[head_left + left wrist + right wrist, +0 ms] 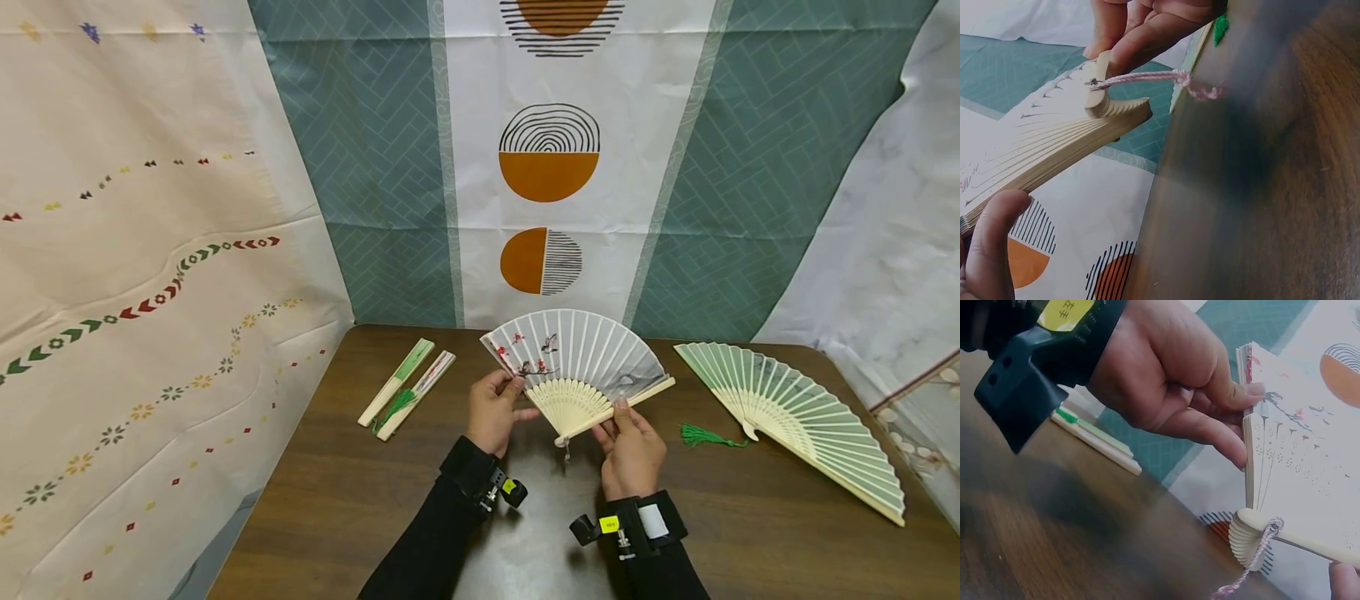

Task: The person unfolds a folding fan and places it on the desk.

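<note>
Between both hands, a white folding fan (570,400) is held up above the table, spread in a wide arc, with red blossoms and small birds painted on its leaf. My left hand (495,412) pinches its left edge, where the right wrist view shows several ribs stacked together. At the lower right, my right hand (630,454) grips the outer guard stick, thumb on the near face. A pink twisted cord (1179,78) hangs from the rivet at the fan's pivot; its lower end is blurred in the left wrist view.
Two folded fans lie side by side at the left: a green one (408,362) and a white one (431,383) with a green tassel (401,402) over it. A spread green fan (802,425) with a green tassel (708,436) lies right on the brown table (337,517). Patterned cloths hang behind.
</note>
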{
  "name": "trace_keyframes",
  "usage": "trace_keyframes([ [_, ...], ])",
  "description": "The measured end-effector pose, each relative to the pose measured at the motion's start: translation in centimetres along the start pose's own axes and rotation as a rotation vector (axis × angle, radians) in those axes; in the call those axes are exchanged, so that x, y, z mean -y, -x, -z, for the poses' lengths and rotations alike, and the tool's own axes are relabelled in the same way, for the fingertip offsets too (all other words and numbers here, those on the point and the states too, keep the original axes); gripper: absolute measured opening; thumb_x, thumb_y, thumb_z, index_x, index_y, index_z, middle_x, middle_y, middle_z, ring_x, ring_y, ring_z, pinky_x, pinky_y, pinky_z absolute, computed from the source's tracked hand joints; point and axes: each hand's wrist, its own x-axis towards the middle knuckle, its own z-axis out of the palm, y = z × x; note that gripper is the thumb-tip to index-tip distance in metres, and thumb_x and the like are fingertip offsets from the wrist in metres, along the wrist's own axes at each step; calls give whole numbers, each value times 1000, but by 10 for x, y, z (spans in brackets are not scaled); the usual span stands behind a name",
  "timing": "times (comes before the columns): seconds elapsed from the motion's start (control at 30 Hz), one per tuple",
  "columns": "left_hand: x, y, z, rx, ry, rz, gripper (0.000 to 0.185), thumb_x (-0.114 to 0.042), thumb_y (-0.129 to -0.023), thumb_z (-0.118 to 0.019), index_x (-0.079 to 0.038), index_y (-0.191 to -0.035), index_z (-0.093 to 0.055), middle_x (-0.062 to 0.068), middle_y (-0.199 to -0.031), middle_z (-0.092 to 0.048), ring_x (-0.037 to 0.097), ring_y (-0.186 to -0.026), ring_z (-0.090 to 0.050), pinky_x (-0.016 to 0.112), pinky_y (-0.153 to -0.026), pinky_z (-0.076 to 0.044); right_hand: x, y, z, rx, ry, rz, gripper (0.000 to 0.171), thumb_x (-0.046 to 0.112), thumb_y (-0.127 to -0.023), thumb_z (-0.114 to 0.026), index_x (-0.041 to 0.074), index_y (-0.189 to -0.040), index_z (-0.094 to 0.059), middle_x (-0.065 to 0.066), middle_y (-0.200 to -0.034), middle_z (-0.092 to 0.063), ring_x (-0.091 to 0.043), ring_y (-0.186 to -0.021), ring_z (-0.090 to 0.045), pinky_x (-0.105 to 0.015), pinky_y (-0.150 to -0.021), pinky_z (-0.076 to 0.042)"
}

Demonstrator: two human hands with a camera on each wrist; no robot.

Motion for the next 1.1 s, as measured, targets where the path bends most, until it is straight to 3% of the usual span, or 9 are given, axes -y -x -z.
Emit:
trace_keyframes([
  [0.5,5,1,-3,-76,127,-26,17,10,-112,-60,11,-98,-70,1,-91,-67,13,-80,-74,33,-65,-74,1,-1,1,-2,-133,-49,21,21,-116,-66,15,-101,-80,2,-91,-75,-7,-79,-74,-19,-69,-70],
  [0.77,8,1,-5,-125,202,-18,18,8,-114,-59,8,-103,-74,3,-91,-68,12,-82,-75,28,-63,-72,3,-2,3,2,-151,-83,20,25,-115,-65,16,-104,-80,2,-98,-72,-8,-86,-71,-19,-75,-71],
  [1.1,12,1,-7,-168,294,-51,22,9,-112,-61,5,-95,-74,4,-89,-64,14,-82,-68,31,-62,-72,8,-5,4,14,-231,-136,23,24,-116,-62,16,-104,-79,0,-100,-71,-9,-88,-73,-21,-76,-71],
])
